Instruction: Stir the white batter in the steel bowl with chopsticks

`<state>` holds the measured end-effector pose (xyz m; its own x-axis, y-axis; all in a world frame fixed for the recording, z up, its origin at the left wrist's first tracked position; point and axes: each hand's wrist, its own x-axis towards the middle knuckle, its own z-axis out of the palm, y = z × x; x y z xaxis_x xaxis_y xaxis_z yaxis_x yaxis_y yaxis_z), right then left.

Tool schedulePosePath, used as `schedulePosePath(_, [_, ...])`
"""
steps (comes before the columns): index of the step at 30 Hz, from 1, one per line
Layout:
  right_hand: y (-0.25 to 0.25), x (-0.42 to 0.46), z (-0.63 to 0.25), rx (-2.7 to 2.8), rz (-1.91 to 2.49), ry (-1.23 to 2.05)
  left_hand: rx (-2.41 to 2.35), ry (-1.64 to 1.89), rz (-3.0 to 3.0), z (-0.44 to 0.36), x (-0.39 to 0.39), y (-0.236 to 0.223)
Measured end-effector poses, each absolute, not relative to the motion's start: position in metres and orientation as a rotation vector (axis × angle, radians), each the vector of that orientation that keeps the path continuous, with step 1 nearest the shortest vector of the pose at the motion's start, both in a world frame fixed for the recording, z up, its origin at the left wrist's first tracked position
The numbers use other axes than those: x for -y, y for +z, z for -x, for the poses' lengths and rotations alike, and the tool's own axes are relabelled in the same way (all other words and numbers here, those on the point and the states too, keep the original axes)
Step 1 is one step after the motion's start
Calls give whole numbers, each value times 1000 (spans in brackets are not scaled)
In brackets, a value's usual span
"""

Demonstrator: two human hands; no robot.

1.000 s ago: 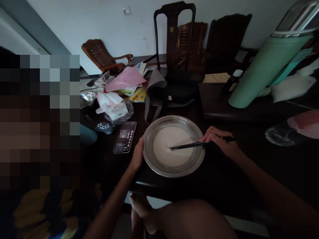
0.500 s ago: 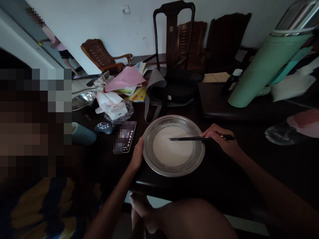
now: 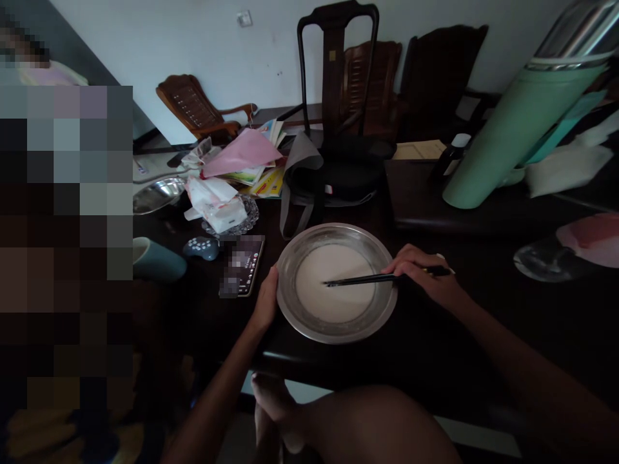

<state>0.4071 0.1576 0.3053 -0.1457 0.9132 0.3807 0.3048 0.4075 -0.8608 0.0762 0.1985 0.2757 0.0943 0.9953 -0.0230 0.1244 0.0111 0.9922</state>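
Note:
A wide metal bowl (image 3: 338, 332) stands on the dark table near its front edge. Inside it is a smooth, off-white liquid (image 3: 333, 306). My left hand (image 3: 265, 301) grips the bowl's left rim, with the fingertips mostly hidden behind the side. Closed around a pair of black chopsticks (image 3: 360, 280), my right hand (image 3: 423, 274) is over the bowl's right rim. The chopsticks slant left across the bowl, and their tips dip into the liquid near its middle.
Left of the bowl lie a phone (image 3: 245, 265), a dark game controller (image 3: 202, 248) and a blue-grey mug (image 3: 159, 260). Behind are a tissue pack (image 3: 220, 205), papers and a black bag (image 3: 345, 177). A green thermos (image 3: 522, 135) stands at right. A person is at far left.
My right hand has shifted slightly left, and the chopstick tips have moved down and left through the liquid. My left hand and the bowl stay put. The person in the background has come closer.

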Motion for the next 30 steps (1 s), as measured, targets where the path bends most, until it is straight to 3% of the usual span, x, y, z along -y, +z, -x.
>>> schedulePosePath(30, [302, -159, -408, 1700, 1058, 739, -1259, 1051, -1344, -77, -198, 278])
